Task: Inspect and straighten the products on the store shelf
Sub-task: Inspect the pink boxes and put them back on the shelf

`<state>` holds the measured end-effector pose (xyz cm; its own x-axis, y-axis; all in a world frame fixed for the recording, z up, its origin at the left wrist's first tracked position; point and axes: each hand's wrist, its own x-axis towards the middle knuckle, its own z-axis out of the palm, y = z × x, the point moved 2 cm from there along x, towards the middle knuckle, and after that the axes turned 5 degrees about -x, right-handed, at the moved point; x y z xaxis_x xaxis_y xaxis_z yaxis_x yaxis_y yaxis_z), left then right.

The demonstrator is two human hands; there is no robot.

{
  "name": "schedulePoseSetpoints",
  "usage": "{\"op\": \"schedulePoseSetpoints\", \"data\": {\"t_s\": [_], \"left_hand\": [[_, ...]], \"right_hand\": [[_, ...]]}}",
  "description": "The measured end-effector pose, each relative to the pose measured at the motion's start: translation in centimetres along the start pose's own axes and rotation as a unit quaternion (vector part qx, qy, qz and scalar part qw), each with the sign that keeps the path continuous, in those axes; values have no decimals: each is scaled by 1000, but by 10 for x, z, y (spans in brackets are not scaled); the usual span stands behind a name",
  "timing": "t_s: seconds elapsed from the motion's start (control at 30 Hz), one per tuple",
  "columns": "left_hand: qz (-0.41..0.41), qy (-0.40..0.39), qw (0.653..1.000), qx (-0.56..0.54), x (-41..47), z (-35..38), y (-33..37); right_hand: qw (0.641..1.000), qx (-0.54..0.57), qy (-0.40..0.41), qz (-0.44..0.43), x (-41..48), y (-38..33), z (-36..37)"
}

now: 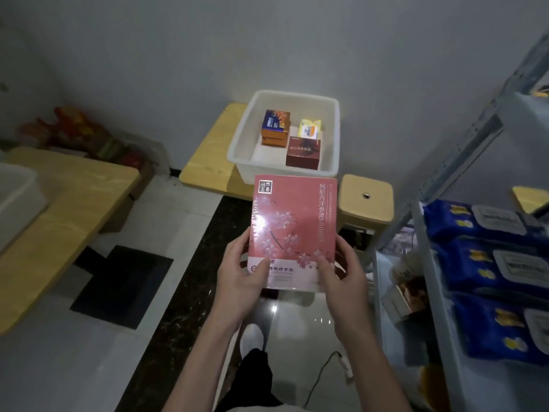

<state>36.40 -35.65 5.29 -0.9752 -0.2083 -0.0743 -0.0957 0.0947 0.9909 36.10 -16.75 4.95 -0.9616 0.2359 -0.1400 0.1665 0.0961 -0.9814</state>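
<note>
Both hands are holding one flat pink box upright in front of the body, printed face turned toward the camera. The face is showing white blossom artwork, a column of characters down its right side and a square seal at its top left; clear film is glaring at the left.

Left hand: gripping the box's lower left corner, thumb lying on the front face, fingers curling behind. Right hand: gripping the lower right corner, thumb pressing the front, fingers wrapping the right edge. Neither hand is carrying anything else.

The box is hanging in the air above the tiled floor, well apart from the shelf, whose grey metal frame is standing at the right. Blue soft packs are lying stacked on that shelf.

Beyond the box, a white bin is sitting on a pale wooden worktop against the wall. Three small cartons are standing inside it: an orange and blue carton at the back left, a yellow and white carton at the back right, and a dark red carton in front. A square-topped stool is standing just beside the bin, to its right.

A dark mat is lying on the floor at the left. A white shoe is showing below the hands.
</note>
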Motion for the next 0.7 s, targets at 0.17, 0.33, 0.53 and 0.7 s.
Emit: {"op": "schedulePoseSetpoints", "data": {"t_s": [0.17,0.33,0.53,0.7], "left_hand": [[-1,6,1000,21,112,-32,11],[-20,6,999,31,197,-49,18],[-28,11,999,46,282,-48,13],[-24,6,998,66,348,-33,16]], "right_hand": [[1000,5,3,8,87,-22,75],[1000,-1,-4,4,153,-39,120],[1000,-10,-4,8,230,-49,156],[1000,-12,4,14,295,-52,172]]}}
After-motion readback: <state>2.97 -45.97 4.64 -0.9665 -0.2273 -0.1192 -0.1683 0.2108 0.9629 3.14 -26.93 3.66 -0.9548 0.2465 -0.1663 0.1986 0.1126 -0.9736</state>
